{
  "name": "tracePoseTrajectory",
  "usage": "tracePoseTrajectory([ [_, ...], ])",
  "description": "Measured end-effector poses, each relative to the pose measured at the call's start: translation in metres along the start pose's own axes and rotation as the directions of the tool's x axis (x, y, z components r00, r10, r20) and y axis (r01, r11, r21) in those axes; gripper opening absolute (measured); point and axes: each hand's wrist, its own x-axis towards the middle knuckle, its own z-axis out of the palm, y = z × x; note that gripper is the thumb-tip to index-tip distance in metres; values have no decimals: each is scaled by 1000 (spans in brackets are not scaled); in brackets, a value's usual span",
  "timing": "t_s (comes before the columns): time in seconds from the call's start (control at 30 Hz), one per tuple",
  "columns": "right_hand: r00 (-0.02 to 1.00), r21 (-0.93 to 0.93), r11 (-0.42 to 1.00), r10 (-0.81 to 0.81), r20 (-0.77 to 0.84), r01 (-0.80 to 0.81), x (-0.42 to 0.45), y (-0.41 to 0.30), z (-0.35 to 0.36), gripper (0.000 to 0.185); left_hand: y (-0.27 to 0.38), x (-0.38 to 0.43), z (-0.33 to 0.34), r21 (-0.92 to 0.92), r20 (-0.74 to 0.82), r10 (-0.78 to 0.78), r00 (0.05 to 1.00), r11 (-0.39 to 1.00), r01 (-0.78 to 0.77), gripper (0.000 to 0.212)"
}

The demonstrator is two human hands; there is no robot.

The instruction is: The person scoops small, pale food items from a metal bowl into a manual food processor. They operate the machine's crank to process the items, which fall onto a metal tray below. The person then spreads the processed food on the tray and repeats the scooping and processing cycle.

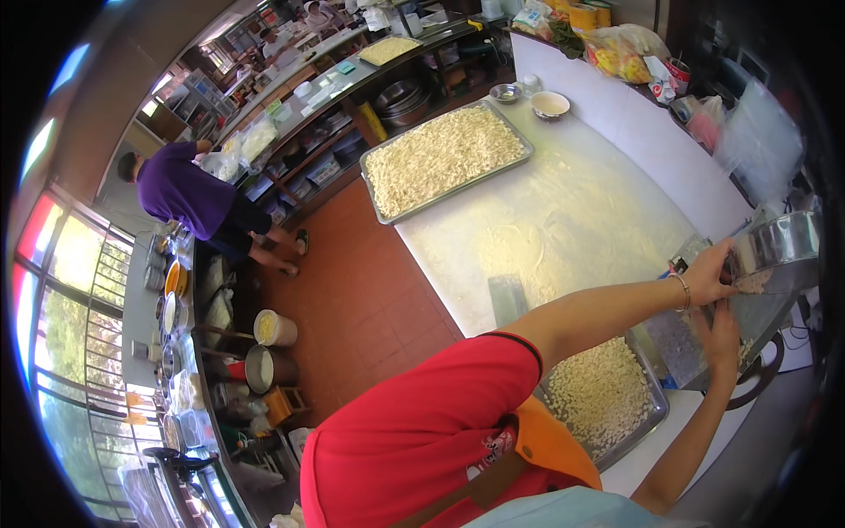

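Note:
My left hand [709, 272] is at the near side of a round steel container [782, 243], its thumb showing and its other fingers partly hidden. Tan, dough-like crumbs [754, 282] lie at the container's lower edge. Just below, my right hand [718, 333] rests with extended fingers on the sloping metal plate of a machine [676, 343]. More crumbs stick to that plate near the fingers. Under the machine's edge, a steel tray [660, 404] holds many small pale pieces [597, 389]. A dark handwheel [766, 376] stands at the machine's right side.
A large tray [521, 158] of pale pieces stands at the far end of the floury worktable [455, 264]. Near it are two bowls [550, 105]. A flat scraper-like piece [507, 300] lies by my left arm. A person in purple [188, 188] works beyond the tiled floor [370, 317].

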Motion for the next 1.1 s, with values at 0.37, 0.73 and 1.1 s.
tracePoseTrajectory([
  [0.37,931,-61,963,268,250,-261,19,-28,-29,47,-28,5,9,154,-108,138,985,981,-120,69],
  [0.73,925,-149,976,199,325,-157,2,41,1,46,-21,4,20,34,-100,25,995,999,-22,76],
  [1.1,932,130,978,107,345,-160,20,7,-3,39,-31,6,15,151,-127,128,984,983,-108,72],
])
